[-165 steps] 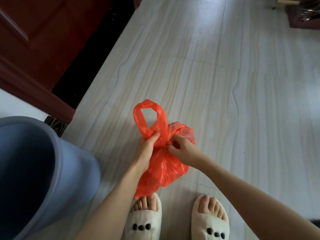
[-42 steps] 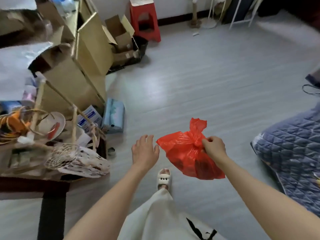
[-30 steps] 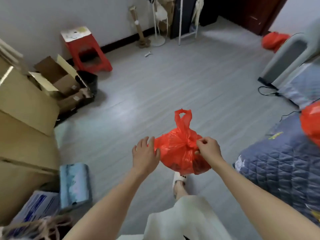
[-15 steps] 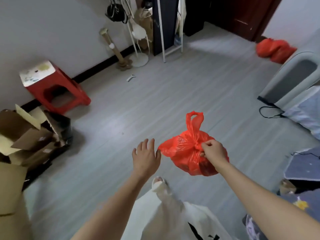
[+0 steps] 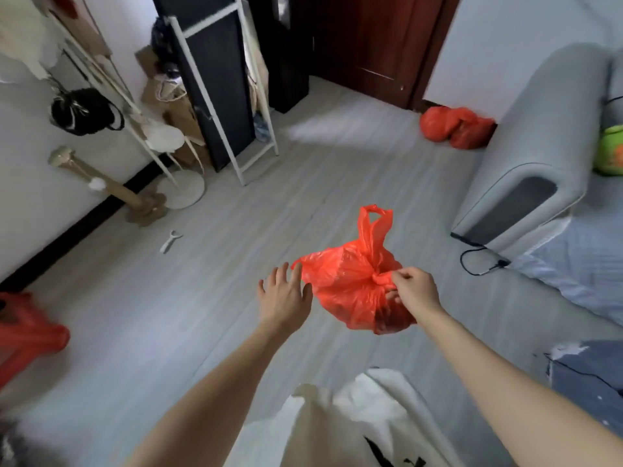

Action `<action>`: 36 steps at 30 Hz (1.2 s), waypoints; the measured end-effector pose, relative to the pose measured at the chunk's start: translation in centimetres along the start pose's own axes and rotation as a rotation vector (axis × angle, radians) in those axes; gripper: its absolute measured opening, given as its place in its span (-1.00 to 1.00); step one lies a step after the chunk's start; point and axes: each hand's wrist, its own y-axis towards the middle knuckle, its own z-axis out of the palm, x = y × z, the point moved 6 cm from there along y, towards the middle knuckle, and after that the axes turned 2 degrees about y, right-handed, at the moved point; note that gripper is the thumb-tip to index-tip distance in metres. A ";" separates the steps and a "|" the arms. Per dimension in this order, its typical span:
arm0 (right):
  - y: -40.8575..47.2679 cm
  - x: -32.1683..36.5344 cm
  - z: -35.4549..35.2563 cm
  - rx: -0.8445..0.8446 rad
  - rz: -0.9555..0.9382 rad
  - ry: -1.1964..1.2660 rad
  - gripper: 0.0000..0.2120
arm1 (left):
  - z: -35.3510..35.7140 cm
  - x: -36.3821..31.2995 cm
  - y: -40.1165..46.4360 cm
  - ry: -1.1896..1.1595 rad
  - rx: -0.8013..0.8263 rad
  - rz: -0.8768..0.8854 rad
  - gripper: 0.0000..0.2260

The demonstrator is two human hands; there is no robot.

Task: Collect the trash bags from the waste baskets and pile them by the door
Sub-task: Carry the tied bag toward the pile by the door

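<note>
The right hand [image 5: 416, 291] pinches the knotted neck of a tied red plastic trash bag [image 5: 354, 284], thumb and fingers closed on the knot at the bag's right side. The bag hangs in the air in front of the person, above the pale grey wood-grain floor [image 5: 209, 298], with one loop handle standing upright above the knot. The left hand [image 5: 285, 298] is held flat with its fingers spread and straight; it grips nothing, and its fingertips lie just beside the bag's left edge. Whether they touch the plastic cannot be told.

Further out, a pile of red plastic bags [image 5: 455, 127] lies on the floor beside the dark red wooden door [image 5: 367, 45], against the end of a grey upholstered sofa [image 5: 539, 156].

Assessment: at least part of the collection appears done, since bags already lie by the door. The bag in hand is tied and ready but not yet delivered; it is well apart from the pile. Remaining work, as judged: carry it across the open floor and set it on the pile. No waste basket is in view, so whether others remain cannot be told.
</note>
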 end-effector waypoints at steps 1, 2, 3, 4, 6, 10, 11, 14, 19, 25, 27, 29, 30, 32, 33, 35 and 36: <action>3.3 2.0 -1.0 -0.048 0.012 0.020 -0.88 | -1.0 -2.1 4.3 0.021 0.003 0.049 -0.51; 5.5 3.2 -1.6 -0.065 0.017 0.052 -0.87 | -1.7 -3.5 7.1 0.032 0.003 0.081 -0.51; 7.5 4.5 -2.1 -0.080 0.020 0.063 -0.86 | -2.4 -4.9 9.7 0.043 0.009 0.104 -0.51; 11.1 6.0 -2.9 -0.099 0.031 0.086 -0.85 | -3.0 -7.1 13.8 0.049 0.011 0.143 -0.51; 16.6 8.3 -3.9 -0.120 0.029 0.124 -0.84 | -4.0 -10.3 19.6 0.071 0.004 0.191 -0.50; 29.0 12.6 -6.3 -0.126 0.049 0.156 -0.82 | -5.6 -17.3 32.0 0.070 0.044 0.225 -0.51; 31.4 13.6 -7.0 -0.122 0.060 0.151 -0.81 | -6.1 -18.7 34.5 0.073 0.061 0.223 -0.52; 39.2 16.8 -10.3 -0.176 0.099 0.194 -0.83 | -8.2 -23.9 42.6 0.093 0.072 0.255 -0.53; 49.5 22.3 -14.6 -0.235 0.137 0.194 -0.73 | -11.5 -30.5 52.5 0.070 0.074 0.296 -0.55; 65.4 27.5 -18.2 -0.297 0.174 0.224 -0.84 | -13.5 -38.1 69.3 0.070 0.109 0.327 -0.56; 71.2 29.1 -19.6 -0.316 0.203 0.249 -0.84 | -14.2 -41.5 75.6 0.065 0.100 0.364 -0.55; 75.5 30.8 -20.9 -0.338 0.252 0.270 -0.82 | -15.5 -44.9 81.1 0.074 0.113 0.404 -0.55; 78.5 32.2 -22.5 -0.370 0.275 0.266 -0.79 | -16.1 -47.5 84.9 0.088 0.114 0.430 -0.55; 80.9 34.2 -24.0 -0.397 0.260 0.261 -0.79 | -17.7 -50.2 88.4 0.103 0.094 0.460 -0.55; 83.7 35.4 -25.8 -0.424 0.256 0.257 -0.82 | -18.7 -53.0 91.5 0.102 0.092 0.484 -0.54; 88.4 37.5 -28.9 -0.462 0.249 0.229 -0.83 | -20.2 -58.2 96.3 0.127 0.088 0.544 -0.54; 90.2 38.5 -30.2 -0.472 0.240 0.195 -0.82 | -21.0 -60.3 98.1 0.141 0.072 0.572 -0.54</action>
